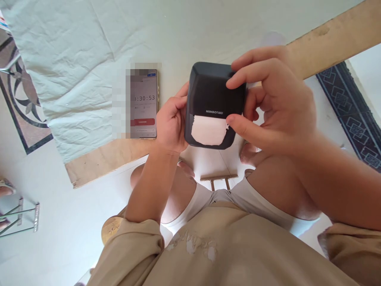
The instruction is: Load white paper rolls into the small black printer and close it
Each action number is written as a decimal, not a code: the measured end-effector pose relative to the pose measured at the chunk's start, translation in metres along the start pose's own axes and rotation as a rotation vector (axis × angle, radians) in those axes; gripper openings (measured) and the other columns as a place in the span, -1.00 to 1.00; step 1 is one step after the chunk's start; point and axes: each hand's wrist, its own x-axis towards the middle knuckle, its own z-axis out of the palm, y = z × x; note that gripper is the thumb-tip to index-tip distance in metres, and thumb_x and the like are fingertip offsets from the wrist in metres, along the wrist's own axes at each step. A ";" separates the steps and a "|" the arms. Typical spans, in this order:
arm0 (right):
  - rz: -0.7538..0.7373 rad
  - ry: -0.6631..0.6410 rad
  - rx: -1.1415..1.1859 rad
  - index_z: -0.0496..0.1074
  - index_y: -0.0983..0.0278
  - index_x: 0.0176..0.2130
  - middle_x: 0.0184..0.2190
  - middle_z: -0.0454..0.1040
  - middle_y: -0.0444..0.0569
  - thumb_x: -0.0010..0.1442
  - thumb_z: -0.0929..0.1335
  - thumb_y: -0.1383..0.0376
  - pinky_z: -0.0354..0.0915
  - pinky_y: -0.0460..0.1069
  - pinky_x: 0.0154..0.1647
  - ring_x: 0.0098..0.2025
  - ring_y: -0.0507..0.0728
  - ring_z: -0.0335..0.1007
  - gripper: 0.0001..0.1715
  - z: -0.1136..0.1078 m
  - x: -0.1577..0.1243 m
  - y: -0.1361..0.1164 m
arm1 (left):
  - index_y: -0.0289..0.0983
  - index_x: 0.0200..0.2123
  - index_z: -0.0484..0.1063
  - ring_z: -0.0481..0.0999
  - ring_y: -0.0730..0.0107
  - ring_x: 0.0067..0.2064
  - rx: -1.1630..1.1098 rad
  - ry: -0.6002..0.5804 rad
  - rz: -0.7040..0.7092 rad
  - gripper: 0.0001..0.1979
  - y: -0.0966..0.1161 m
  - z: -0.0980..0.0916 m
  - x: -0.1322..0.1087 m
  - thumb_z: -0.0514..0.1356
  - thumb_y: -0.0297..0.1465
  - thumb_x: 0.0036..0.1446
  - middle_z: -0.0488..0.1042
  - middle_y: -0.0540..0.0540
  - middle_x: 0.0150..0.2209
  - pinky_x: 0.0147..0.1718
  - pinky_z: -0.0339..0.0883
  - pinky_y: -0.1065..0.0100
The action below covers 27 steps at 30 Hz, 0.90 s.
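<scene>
A black label printer [216, 91] marked NIIMBOT is held up over the table's near edge. My left hand [172, 123] grips it from the left side, its fingers partly hidden behind the printer. My right hand [281, 105] is curled at the right side, with fingertips on the upper right part of the cover and the thumb at the right end of a pale piece [208, 131]. This pale piece lies on the lower front of the printer, has uneven edges and looks like paper. Whether the thumb presses on it or only on the casing, I cannot tell.
A phone [144, 103] showing a timer lies left of my left hand, partly blurred out. Pale green cloth [89, 59] covers the table, whose bare wooden edge [107, 159] shows. My legs, a wooden stool [111, 230] and a patterned dark floor strip [351, 115] are below.
</scene>
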 end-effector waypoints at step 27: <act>0.114 -0.089 -0.684 0.50 0.13 -0.19 -0.27 0.61 -0.10 0.27 0.36 0.16 -0.16 0.02 -0.47 -0.41 0.08 0.32 -0.85 0.000 0.020 -0.007 | -0.12 -0.13 0.47 0.60 -0.09 0.19 0.042 -0.185 -0.062 -0.79 0.004 0.012 -0.008 0.23 -0.28 0.13 0.64 -0.09 -0.13 0.01 0.54 0.12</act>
